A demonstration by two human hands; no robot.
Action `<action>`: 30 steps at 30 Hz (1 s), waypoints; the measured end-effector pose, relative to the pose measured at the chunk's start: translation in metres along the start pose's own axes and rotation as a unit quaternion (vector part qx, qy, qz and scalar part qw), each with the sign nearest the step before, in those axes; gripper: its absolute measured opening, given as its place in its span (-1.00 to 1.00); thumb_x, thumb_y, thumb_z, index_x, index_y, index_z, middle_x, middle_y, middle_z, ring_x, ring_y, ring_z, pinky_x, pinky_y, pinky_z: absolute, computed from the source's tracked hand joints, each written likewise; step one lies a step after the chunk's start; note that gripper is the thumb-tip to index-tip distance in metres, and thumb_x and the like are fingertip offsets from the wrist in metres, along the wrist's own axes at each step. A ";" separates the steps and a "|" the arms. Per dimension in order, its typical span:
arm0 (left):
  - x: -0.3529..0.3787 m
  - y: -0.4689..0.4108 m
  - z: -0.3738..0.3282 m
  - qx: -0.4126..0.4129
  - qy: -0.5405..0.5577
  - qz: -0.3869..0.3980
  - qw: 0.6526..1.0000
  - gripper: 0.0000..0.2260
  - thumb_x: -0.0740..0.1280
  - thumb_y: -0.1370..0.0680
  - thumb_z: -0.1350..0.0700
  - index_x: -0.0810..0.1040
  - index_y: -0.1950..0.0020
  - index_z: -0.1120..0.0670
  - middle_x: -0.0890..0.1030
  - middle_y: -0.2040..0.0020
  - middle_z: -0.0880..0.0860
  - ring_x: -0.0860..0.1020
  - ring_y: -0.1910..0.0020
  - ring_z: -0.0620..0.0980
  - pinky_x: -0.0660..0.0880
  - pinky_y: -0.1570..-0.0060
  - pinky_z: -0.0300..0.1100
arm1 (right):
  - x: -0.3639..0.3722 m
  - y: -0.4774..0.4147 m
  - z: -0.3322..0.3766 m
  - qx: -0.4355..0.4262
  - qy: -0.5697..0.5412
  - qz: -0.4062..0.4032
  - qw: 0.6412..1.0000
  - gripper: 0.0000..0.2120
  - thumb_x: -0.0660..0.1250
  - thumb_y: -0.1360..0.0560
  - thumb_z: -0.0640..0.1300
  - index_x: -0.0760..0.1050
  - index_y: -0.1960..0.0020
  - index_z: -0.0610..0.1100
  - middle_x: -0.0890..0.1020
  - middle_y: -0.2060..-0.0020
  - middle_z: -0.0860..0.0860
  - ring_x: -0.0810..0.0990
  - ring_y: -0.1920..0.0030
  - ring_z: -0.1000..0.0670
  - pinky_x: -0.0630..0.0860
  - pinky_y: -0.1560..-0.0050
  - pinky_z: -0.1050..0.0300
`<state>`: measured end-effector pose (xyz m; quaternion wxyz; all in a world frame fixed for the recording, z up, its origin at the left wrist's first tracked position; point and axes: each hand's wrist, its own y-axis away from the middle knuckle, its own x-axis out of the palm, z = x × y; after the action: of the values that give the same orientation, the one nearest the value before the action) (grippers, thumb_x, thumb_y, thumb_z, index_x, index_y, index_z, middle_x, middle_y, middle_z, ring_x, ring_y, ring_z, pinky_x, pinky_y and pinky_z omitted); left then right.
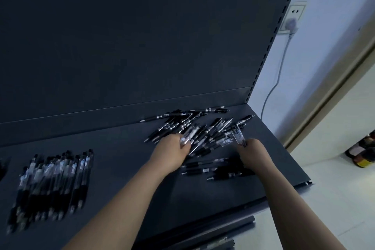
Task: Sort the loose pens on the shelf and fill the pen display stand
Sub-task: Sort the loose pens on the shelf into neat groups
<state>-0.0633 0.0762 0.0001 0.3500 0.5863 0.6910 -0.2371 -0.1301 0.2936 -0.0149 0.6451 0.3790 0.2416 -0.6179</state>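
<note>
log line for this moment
phase: sorting | left hand: grips clear pens | right hand: pinches pens | loose pile: shelf right | sorted row: shelf left | stand: not in view

On the shelf [125, 148], a row of pens [54, 178] lies to my left. The loose pens [203, 128] lie heaped to my right, nearer the back panel [142, 36]. My left hand [172, 154] and right hand [255, 156] sit at the heap's near edge, fingers curled round a few of them. Right of the shelf, a socket [292, 16] sits on the wall.

The lined-up pens [52, 184] were smeared by blur; the jars [363, 156] at the far right were cut by the edge.
</note>
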 end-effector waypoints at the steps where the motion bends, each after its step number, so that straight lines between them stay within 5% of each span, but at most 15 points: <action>1: 0.006 -0.001 -0.005 0.001 -0.013 0.008 1.000 -0.78 0.28 -0.57 0.01 0.54 0.11 0.15 0.52 0.36 -0.01 0.44 0.43 -0.07 0.32 0.44 -0.22 | -0.002 0.000 -0.001 -0.004 0.003 -0.004 1.000 -0.65 0.25 -0.52 -0.19 0.23 0.39 -0.16 0.35 0.50 -0.04 0.35 0.45 -0.05 0.22 0.43 0.14; 13: 0.021 -0.015 -0.027 -0.025 -0.071 0.085 0.994 -0.76 0.51 -0.40 -0.02 0.56 0.13 0.10 0.52 0.32 -0.02 0.47 0.36 -0.05 0.36 0.36 -0.20 | -0.008 0.008 -0.010 -0.029 -0.014 0.002 0.999 -0.60 0.32 -0.48 -0.19 0.15 0.40 -0.12 0.25 0.51 -0.01 0.23 0.47 0.02 0.14 0.45 0.16; 20: 0.007 -0.007 -0.008 -0.050 0.014 0.057 0.997 -0.77 0.48 -0.42 -0.04 0.54 0.20 0.08 0.58 0.28 0.00 0.53 0.34 -0.05 0.44 0.30 -0.17 | 0.006 0.003 0.010 0.050 -0.015 -0.005 0.999 -0.57 0.42 -0.39 0.08 0.26 0.36 -0.15 0.36 0.47 -0.01 0.34 0.45 -0.04 0.25 0.42 0.18; 23: -0.002 -0.001 0.003 -0.059 0.063 0.034 0.996 -0.75 0.42 -0.47 -0.05 0.57 0.09 0.14 0.65 0.14 0.07 0.60 0.17 0.02 0.50 0.15 -0.09 | 0.014 0.001 0.024 0.064 0.006 -0.020 0.998 -0.56 0.41 -0.38 0.07 0.22 0.38 -0.14 0.33 0.48 0.00 0.32 0.46 -0.04 0.25 0.43 0.21; 25: -0.007 0.005 0.006 -0.066 0.084 0.026 0.994 -0.72 0.36 -0.52 -0.04 0.55 0.06 0.20 0.61 0.18 0.08 0.56 0.22 0.00 0.44 0.22 -0.14 | 0.020 -0.001 0.030 0.066 0.010 -0.018 0.998 -0.58 0.39 -0.38 0.01 0.19 0.39 -0.12 0.31 0.49 0.01 0.29 0.47 -0.03 0.22 0.43 0.22; 30: -0.015 0.014 0.015 -0.088 0.146 0.038 0.985 -0.76 0.23 -0.57 0.07 0.52 0.27 0.10 0.59 0.27 0.06 0.46 0.37 -0.06 0.40 0.28 -0.16 | 0.026 -0.007 0.039 0.079 -0.053 0.027 0.995 -0.79 0.33 -0.35 -0.08 0.57 0.22 -0.25 0.50 0.41 -0.02 0.44 0.41 -0.05 0.33 0.36 0.21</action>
<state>-0.0456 0.0581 0.0033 0.3046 0.6070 0.7303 -0.0740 -0.1404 0.2473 -0.0135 0.6415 0.4023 0.1471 -0.6364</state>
